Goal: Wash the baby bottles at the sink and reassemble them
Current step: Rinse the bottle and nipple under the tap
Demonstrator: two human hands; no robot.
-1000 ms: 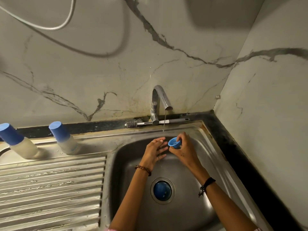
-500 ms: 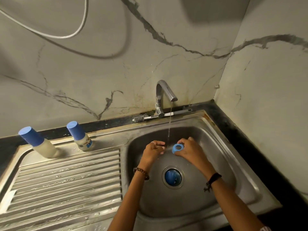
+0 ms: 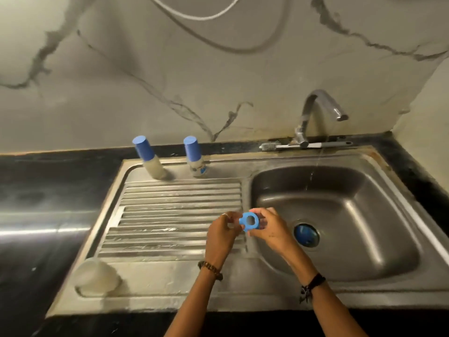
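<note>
— Two hands, what are they doing?
— I see my right hand (image 3: 272,229) pinching a blue ring (image 3: 249,221) over the sink's (image 3: 379,261) edge. My left hand (image 3: 222,231) is curled at the ring's 9 o'clock side — I can't tell if it grips anything.
— Where are the bottles?
— Both bottles (image 3: 148,158) (image 3: 194,155) with blue caps stand at 11 o'clock, behind the ribbed drainboard (image 3: 170,215). A brush (image 3: 306,145) lies under the tap (image 3: 315,113) at 1 o'clock.

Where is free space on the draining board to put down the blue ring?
The ribbed draining board is bare between the two capped bottles at its back and the clear cup at its front left corner. The blue ring is held just over its right edge.
</note>
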